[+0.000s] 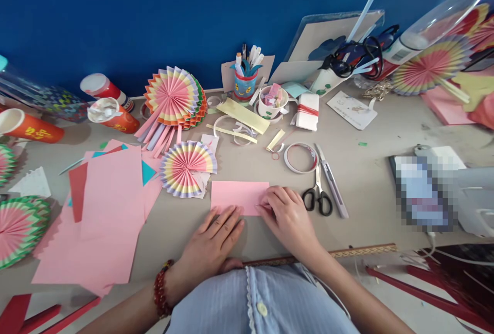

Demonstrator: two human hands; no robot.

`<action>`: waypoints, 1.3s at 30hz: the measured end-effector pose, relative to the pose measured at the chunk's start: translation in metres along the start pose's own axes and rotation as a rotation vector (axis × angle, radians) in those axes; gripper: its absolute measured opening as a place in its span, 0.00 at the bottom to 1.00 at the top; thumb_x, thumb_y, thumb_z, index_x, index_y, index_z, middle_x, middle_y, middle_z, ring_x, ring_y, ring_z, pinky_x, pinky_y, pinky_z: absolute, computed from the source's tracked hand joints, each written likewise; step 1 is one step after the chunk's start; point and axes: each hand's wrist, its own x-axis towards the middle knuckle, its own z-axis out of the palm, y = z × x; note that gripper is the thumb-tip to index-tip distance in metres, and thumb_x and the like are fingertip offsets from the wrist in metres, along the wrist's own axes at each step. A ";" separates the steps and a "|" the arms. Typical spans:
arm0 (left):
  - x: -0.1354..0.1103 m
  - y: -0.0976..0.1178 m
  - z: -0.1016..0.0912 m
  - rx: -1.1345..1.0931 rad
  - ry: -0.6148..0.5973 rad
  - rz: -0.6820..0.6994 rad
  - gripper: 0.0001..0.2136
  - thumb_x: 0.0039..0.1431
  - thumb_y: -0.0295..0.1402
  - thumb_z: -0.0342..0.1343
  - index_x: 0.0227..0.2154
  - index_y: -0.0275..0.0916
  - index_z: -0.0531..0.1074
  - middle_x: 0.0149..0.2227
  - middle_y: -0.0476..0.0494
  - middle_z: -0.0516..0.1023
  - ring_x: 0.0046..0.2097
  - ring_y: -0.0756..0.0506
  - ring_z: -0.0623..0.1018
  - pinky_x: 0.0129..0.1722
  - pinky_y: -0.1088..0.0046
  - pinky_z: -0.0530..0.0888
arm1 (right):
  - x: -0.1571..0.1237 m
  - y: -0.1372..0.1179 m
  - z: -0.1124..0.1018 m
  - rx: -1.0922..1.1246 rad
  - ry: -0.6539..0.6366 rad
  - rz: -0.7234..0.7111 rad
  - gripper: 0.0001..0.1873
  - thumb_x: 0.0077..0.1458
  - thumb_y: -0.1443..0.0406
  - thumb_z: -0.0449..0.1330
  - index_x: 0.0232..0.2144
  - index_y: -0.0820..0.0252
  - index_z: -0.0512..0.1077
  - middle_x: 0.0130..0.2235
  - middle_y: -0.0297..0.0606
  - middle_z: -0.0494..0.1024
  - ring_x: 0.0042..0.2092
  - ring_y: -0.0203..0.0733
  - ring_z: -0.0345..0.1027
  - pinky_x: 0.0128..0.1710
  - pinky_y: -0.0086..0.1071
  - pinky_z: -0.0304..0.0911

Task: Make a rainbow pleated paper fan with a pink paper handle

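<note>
A pink sheet of paper, folded or cut to a small rectangle, lies flat on the table in front of me. My left hand rests with outstretched fingers on its lower left edge. At the right edge, my right hand has its thumb and bent fingers pinched together on the paper. Just right of that hand lie black-handled scissors and a utility knife. A roll of double-sided tape sits above them. Beyond the paper's upper left corner is a pleated paper rosette.
Pink sheets are piled at left. Behind stand stacked rosettes, paper cups, a pen holder and a cup of scraps. To the right lie a blurred-out phone and its cable. The table's front edge is close to me.
</note>
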 end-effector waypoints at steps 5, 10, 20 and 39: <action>0.002 -0.001 -0.002 -0.023 0.013 -0.016 0.39 0.66 0.59 0.38 0.63 0.29 0.65 0.67 0.32 0.63 0.69 0.35 0.60 0.68 0.52 0.50 | -0.004 -0.002 0.001 -0.022 0.005 0.013 0.04 0.65 0.66 0.56 0.36 0.57 0.70 0.42 0.42 0.76 0.42 0.49 0.66 0.44 0.43 0.60; 0.006 0.000 0.001 -0.102 0.017 -0.107 0.41 0.64 0.62 0.37 0.66 0.33 0.61 0.65 0.35 0.68 0.65 0.37 0.65 0.67 0.55 0.52 | -0.009 0.001 0.001 -0.086 0.016 -0.035 0.07 0.66 0.68 0.54 0.40 0.58 0.73 0.45 0.43 0.77 0.43 0.49 0.66 0.45 0.43 0.61; 0.011 0.003 -0.001 -0.086 -0.036 -0.165 0.39 0.61 0.63 0.44 0.64 0.39 0.65 0.63 0.37 0.71 0.62 0.36 0.66 0.64 0.54 0.57 | -0.031 -0.010 0.010 -0.073 0.145 -0.283 0.12 0.64 0.66 0.59 0.50 0.53 0.75 0.48 0.34 0.80 0.51 0.46 0.66 0.64 0.47 0.51; -0.034 -0.010 -0.027 0.024 -0.044 -0.348 0.31 0.69 0.54 0.42 0.66 0.39 0.63 0.67 0.42 0.65 0.64 0.35 0.66 0.54 0.55 0.63 | -0.054 0.012 -0.004 -0.070 0.122 -0.168 0.15 0.64 0.69 0.57 0.51 0.53 0.75 0.52 0.39 0.79 0.51 0.49 0.68 0.59 0.53 0.59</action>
